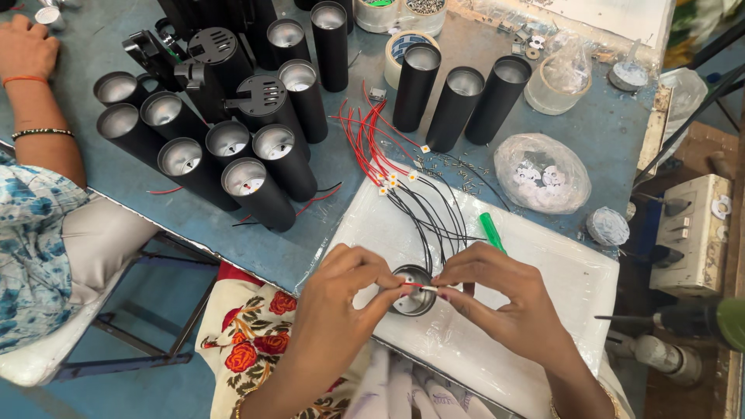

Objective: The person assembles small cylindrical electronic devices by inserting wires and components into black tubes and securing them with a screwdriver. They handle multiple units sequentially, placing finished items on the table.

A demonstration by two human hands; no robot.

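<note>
Crowding the blue table (590, 132), black cylinders (264, 194)

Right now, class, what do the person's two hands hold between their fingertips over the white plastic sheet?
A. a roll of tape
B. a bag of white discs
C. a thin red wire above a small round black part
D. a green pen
C: the left hand and right hand pinch a thin red wire over the round black part; the green pen lies untouched.

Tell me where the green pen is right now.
The green pen lies on the white plastic sheet, just above the right hand, beside the black wires.
</note>
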